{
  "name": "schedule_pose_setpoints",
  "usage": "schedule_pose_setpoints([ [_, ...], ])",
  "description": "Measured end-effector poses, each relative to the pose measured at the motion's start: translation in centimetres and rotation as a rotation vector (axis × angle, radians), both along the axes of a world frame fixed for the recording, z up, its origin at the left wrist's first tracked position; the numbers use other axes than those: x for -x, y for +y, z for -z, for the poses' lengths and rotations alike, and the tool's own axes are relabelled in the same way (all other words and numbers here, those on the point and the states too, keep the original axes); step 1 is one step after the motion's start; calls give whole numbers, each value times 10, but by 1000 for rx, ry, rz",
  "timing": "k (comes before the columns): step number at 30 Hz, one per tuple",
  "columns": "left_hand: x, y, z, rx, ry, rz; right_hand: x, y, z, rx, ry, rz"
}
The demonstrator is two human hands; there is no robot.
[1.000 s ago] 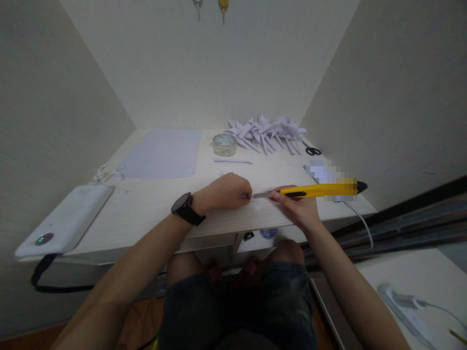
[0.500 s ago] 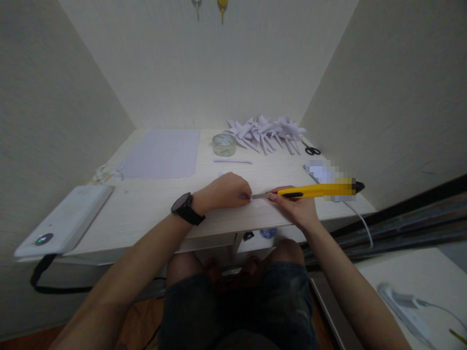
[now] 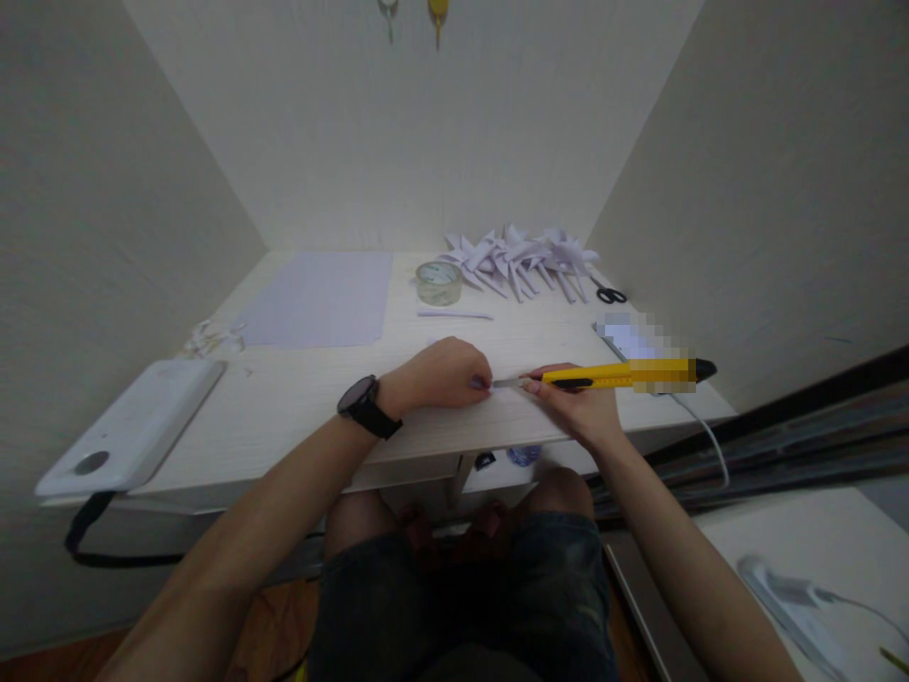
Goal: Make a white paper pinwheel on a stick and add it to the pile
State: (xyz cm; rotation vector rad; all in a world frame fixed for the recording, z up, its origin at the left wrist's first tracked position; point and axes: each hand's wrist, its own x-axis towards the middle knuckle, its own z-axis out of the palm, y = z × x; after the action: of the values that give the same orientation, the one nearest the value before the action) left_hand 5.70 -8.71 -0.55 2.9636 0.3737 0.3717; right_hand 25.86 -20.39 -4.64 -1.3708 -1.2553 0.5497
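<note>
Since the earlier frame, your hands have barely shifted. Your right hand (image 3: 579,407) grips the yellow utility knife (image 3: 611,375), its blade tip meeting your left hand (image 3: 440,371), which is curled and pressed on the surface (image 3: 298,398). At 12 o'clock from them sits a tape roll (image 3: 438,282).

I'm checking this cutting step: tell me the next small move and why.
Probably draw the yellow utility knife rightward, away from the left hand. The right hand has its blade tip almost at the left fingertips, which pinch something small and white on the desk.
</note>
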Motion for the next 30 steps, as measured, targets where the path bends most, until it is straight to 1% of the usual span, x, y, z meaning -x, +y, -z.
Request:
schedule_pose_setpoints([
  [11,0,0,0,-19,25,0,2,0,-5,3,-21,-26],
  [20,-1,-1,-1,2,9,-6,1,1,0,-15,-10,-1],
  [30,-1,-1,-1,13,-1,-2,3,0,-4,-1,-10,11],
])
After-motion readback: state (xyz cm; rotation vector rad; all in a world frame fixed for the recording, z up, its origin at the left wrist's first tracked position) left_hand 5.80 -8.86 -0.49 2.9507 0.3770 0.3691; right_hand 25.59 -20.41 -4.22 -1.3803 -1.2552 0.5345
